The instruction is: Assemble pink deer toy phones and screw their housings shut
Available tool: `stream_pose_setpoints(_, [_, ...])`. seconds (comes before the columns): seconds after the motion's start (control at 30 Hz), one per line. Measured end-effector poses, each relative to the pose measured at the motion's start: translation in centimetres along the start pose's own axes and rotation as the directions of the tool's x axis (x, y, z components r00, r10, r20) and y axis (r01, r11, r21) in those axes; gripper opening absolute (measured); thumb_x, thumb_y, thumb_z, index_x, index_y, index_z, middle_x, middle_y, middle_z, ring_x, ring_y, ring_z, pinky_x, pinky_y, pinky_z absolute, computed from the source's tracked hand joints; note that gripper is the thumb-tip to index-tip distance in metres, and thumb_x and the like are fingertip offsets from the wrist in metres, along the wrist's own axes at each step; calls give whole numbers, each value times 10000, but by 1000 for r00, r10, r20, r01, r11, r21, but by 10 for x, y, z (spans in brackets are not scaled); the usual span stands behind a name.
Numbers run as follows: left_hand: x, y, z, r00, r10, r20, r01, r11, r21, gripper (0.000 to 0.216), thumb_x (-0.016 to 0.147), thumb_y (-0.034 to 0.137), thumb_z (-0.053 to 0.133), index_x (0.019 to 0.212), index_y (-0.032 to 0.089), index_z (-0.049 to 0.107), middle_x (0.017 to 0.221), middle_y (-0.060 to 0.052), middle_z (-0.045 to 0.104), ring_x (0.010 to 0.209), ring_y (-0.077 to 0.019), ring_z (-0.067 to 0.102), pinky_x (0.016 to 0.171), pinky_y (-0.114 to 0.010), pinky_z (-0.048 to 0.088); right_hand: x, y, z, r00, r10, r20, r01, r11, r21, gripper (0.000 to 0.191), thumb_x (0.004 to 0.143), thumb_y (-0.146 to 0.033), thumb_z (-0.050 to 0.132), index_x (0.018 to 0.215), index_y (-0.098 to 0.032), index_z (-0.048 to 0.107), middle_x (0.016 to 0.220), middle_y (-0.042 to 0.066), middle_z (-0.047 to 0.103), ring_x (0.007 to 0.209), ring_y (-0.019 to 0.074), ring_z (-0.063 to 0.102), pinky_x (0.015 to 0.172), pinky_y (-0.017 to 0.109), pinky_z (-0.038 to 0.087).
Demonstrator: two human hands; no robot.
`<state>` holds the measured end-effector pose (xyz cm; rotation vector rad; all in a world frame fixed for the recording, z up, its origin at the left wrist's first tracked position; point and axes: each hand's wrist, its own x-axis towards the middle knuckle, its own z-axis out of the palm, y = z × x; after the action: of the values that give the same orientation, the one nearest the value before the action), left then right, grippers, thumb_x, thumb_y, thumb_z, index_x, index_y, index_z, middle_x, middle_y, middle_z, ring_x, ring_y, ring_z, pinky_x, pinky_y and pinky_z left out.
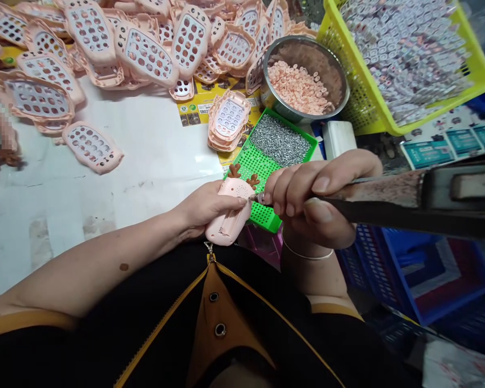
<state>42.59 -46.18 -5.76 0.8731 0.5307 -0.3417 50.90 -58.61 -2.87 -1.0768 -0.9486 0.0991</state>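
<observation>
My left hand point(204, 207) is closed around a pink toy phone point(230, 215) with brown antlers at its top, its back face turned up. In my right hand point(323, 194) is a power screwdriver point(380, 195), gripped with the fingers wrapped round its dark, worn body. The bit meets the toy phone near its right edge, below the antlers. Under and beyond them lies a green perforated tray point(262, 213) with a heap of small metal screws point(281, 140). A short stack of pink phone shells point(228, 119) stands just past the tray.
Many pink phone shells point(145, 56) are piled at the back left. A steel bowl point(303, 110) holds small pink parts. Beside it stands a yellow basket point(396, 129) full of keypad pieces. Blue crates point(420, 302) are at the lower right. The white table point(153, 140) extends left.
</observation>
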Motion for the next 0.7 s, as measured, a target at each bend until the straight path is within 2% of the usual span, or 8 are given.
stream_pose_setpoints(0.13, [0, 0, 0, 1000, 20, 11, -20, 1000, 24, 184, 693, 148, 729, 842, 135, 622, 710, -6, 628, 618, -116, 547, 614, -250, 408, -3, 1, -3, 1000, -22, -1, 22, 998, 56, 158, 846, -293, 694, 811, -297, 540, 492, -109, 430, 347, 98, 440, 377, 275, 432])
stream_pose_setpoints(0.23, [-1, 0, 2, 1000, 5, -3, -5, 998, 55, 190, 707, 132, 700, 879, 136, 619, 733, -9, 634, 625, -121, 558, 616, -255, 427, -3, 2, -12, 994, -108, -6, 109, 993, 44, 129, 818, -324, 728, 879, -302, 617, 463, -124, 423, 301, 91, 395, 338, 271, 419])
stream_pose_setpoints(0.37, [-2, 1, 3, 998, -34, -60, 39, 995, 88, 162, 737, 122, 672, 883, 137, 604, 710, -12, 624, 597, -129, 558, 584, -265, 438, 1, 12, -31, 963, -239, -123, 235, 971, -41, 171, 793, -359, 762, 930, -328, 665, 447, -126, 400, 289, 83, 361, 331, 253, 413])
stream_pose_setpoints(0.5, [-3, 2, 3, 996, -53, -76, 60, 995, 86, 135, 751, 120, 674, 866, 137, 605, 710, -20, 636, 595, -127, 569, 584, -258, 437, -2, 31, -46, 955, -221, -199, 194, 970, -148, 123, 809, -344, 729, 901, -311, 654, 486, -103, 417, 349, 85, 407, 380, 238, 429])
stream_pose_setpoints(0.7, [-1, 3, 2, 995, -66, -71, 73, 992, 106, 131, 756, 125, 685, 864, 136, 612, 712, -26, 651, 581, -121, 574, 576, -248, 430, -13, 51, -56, 962, -182, -206, 156, 978, -135, 142, 818, -330, 721, 935, -272, 668, 507, -92, 388, 371, 84, 411, 399, 246, 423])
